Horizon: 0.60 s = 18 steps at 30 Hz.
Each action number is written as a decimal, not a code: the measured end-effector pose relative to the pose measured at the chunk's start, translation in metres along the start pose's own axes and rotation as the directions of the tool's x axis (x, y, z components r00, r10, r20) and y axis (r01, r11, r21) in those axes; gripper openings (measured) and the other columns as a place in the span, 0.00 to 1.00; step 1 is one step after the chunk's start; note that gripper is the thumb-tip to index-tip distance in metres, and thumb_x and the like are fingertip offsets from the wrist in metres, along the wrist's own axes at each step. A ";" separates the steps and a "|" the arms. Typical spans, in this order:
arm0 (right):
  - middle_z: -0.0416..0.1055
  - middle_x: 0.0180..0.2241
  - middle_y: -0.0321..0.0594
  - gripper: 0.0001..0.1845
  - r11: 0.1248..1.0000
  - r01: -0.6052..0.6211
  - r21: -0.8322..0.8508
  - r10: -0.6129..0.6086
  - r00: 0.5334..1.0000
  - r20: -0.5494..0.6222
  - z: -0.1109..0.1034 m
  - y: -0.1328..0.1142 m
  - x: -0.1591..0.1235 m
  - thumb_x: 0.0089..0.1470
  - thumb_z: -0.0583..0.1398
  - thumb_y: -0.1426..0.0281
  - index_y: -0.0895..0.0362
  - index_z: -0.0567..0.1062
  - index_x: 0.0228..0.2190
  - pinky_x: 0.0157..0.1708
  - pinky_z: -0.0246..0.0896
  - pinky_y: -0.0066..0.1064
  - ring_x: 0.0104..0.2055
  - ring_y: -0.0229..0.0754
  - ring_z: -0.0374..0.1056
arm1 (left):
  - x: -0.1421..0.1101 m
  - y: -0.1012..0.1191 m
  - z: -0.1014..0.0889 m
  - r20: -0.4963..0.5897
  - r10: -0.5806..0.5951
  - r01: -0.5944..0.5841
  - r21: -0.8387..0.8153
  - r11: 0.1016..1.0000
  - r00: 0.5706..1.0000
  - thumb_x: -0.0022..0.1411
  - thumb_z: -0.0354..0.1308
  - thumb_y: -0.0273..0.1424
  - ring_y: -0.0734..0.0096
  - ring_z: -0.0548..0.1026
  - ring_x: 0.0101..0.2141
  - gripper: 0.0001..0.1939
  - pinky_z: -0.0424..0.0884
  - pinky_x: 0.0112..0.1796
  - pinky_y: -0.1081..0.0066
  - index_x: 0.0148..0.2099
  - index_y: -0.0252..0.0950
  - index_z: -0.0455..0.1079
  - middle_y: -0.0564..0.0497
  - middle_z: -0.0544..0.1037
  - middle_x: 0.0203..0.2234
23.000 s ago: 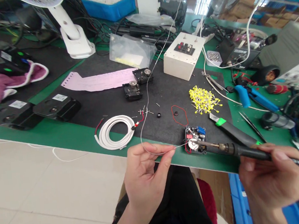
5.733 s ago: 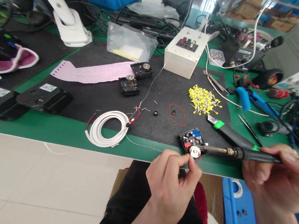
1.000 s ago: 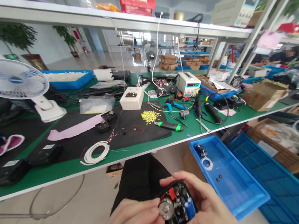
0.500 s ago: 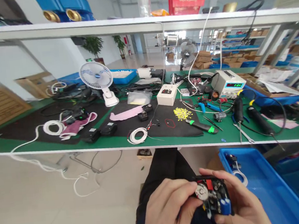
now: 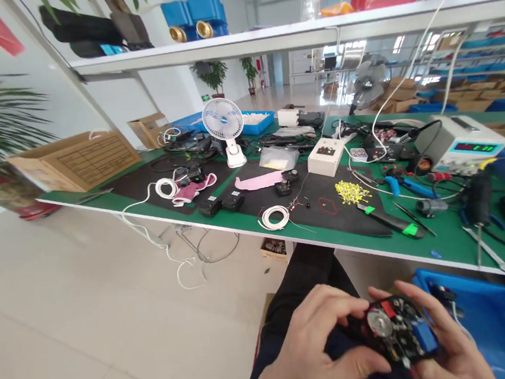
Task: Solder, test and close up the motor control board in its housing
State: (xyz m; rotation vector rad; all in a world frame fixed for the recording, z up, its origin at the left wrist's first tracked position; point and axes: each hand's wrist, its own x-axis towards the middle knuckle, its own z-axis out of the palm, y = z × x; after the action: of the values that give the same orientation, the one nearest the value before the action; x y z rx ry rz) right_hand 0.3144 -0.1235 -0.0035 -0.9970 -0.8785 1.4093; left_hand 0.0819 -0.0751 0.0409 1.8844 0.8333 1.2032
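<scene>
Above my lap is a small black housing with its inside showing: a round silver disc, a red block and a blue component (image 5: 402,330). My right hand (image 5: 455,343) wraps round its right side, fingers at the top edge and underneath. With my left hand (image 5: 325,343) I pinch its left side, index fingertip by the disc and thumb at the lower edge. The underside of the housing is hidden by my hands.
On the bench lie a white cable coil (image 5: 274,218), yellow small parts (image 5: 351,192), a knife with green ends (image 5: 389,221) and a wrench (image 5: 493,252). A power supply (image 5: 462,142) and a white fan (image 5: 223,121) stand behind. A blue bin (image 5: 497,321) is at lower right.
The view has swung left, so the bench appears shifted right and tilted. Both hands still hold the housing; my left thumb has moved away from the disc to the lower edge.
</scene>
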 end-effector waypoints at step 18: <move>0.75 0.47 0.47 0.18 0.627 0.199 -0.753 -0.116 0.980 0.162 0.100 0.033 0.195 0.65 0.65 0.58 0.56 0.77 0.49 0.53 0.68 0.46 0.48 0.50 0.72 | -0.002 -0.100 -0.093 -0.192 -0.202 0.257 0.326 0.910 0.960 0.57 0.76 0.42 0.44 0.66 0.67 0.35 0.72 0.60 0.49 0.61 0.42 0.66 0.36 0.64 0.68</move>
State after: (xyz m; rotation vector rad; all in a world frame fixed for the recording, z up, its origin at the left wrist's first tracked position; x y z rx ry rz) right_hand 0.2097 0.0715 -0.0142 -1.4395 -1.6839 0.9080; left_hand -0.0181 -0.0029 -0.0180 1.9119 1.3918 1.1171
